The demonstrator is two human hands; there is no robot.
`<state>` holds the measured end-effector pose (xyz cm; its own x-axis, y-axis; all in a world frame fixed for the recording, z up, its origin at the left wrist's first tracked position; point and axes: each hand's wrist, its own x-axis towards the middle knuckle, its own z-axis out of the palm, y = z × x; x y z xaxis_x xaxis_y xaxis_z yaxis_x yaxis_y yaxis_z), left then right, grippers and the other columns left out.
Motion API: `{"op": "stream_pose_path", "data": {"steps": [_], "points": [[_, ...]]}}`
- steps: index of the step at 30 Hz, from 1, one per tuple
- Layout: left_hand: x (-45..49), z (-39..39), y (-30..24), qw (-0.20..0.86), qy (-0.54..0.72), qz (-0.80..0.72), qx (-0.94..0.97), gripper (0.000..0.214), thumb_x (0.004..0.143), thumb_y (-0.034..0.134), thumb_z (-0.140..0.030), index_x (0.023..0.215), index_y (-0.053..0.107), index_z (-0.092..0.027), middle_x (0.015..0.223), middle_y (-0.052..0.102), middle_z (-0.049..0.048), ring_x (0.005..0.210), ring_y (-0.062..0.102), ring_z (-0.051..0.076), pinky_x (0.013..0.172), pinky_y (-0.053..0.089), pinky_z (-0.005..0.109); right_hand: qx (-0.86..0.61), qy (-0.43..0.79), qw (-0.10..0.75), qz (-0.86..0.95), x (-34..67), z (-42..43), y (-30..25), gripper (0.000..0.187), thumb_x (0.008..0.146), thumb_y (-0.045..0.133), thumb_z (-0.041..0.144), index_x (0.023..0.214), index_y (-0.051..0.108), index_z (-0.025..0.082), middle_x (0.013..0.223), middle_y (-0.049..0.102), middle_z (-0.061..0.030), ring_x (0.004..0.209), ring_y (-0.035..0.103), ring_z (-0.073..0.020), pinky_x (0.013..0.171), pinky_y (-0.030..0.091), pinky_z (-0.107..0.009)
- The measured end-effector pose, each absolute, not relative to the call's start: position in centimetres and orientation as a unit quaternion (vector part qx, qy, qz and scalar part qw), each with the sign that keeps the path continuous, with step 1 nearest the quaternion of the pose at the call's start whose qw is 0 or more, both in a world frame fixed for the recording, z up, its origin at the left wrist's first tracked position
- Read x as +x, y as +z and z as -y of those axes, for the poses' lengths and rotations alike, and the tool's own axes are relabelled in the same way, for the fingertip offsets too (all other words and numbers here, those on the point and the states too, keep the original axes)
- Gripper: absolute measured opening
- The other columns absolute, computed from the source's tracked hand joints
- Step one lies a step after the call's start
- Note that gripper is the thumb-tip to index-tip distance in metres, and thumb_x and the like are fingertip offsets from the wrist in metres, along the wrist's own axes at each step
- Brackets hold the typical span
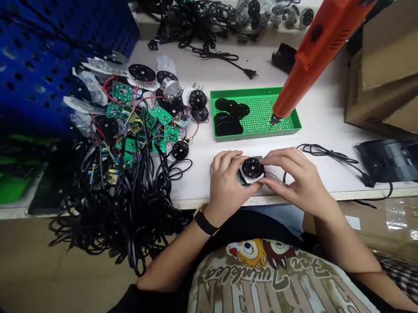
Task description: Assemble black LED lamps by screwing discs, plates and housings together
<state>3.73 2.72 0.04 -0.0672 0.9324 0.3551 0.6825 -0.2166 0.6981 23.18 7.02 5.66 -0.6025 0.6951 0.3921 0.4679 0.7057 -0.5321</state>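
Both my hands meet near the table's front edge around a small round motor part with a black disc on top [252,169]. My left hand [225,185], with a black watch on the wrist, wraps its fingers round the part's left side. My right hand [298,178] pinches the part's right side with thumb and fingers closed. A thin black wire runs out from under my right hand. An orange electric screwdriver [325,33] hangs from above, its tip over the green tray [293,127].
The green tray holds several black discs [229,116]. To the left lies a heap of green circuit boards [132,120] and black cables [122,197]. A blue perforated crate [29,56] stands at the back left. Cardboard boxes [391,63] stand at right, a black adapter [396,159] beside them.
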Motion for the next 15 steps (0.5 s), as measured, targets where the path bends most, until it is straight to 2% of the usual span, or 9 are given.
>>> {"op": "stream_pose_path", "data": {"steps": [2,5,10,15], "points": [[3.9,-2.9,0.3,0.143,0.403,-0.616,0.662,0.046,0.071,0.090,-0.028,0.113,0.073,-0.018,0.126,0.071,0.0128,0.126,0.058,0.034,0.113,0.048,0.051,-0.322,0.190,0.322,0.869,22.1,-7.8,5.0,0.024,0.096,0.073,0.033,0.118,0.069,0.025,0.114,0.074,-0.0094,0.106,0.070,-0.0268,0.092,0.058,-0.045],[4.1,-3.1,0.6,0.153,0.398,-0.624,0.655,0.044,0.073,0.089,-0.036,0.111,0.074,-0.019,0.122,0.073,0.0116,0.125,0.059,0.034,0.112,0.049,0.051,-0.332,0.204,0.357,0.849,21.4,-9.1,4.7,0.016,0.097,0.071,0.031,0.112,0.071,0.026,0.112,0.074,-0.0086,0.108,0.071,-0.0261,0.095,0.058,-0.045],[4.0,-3.4,0.8,0.187,0.388,-0.624,0.653,0.050,0.069,0.089,-0.030,0.115,0.074,-0.018,0.118,0.075,0.0093,0.120,0.061,0.033,0.109,0.050,0.049,-0.304,0.294,0.325,0.846,21.7,-9.8,5.1,0.036,0.088,0.082,0.042,0.117,0.072,0.025,0.125,0.071,-0.0100,0.120,0.069,-0.0271,0.105,0.056,-0.047],[4.2,-3.6,2.0,0.175,0.385,-0.638,0.643,0.045,0.072,0.090,-0.039,0.106,0.071,-0.017,0.111,0.074,0.0102,0.117,0.061,0.034,0.106,0.049,0.049,-0.339,0.308,0.389,0.799,21.5,-9.8,5.1,0.023,0.089,0.081,0.040,0.106,0.075,0.025,0.114,0.075,-0.0083,0.111,0.071,-0.0243,0.100,0.059,-0.045]]}}
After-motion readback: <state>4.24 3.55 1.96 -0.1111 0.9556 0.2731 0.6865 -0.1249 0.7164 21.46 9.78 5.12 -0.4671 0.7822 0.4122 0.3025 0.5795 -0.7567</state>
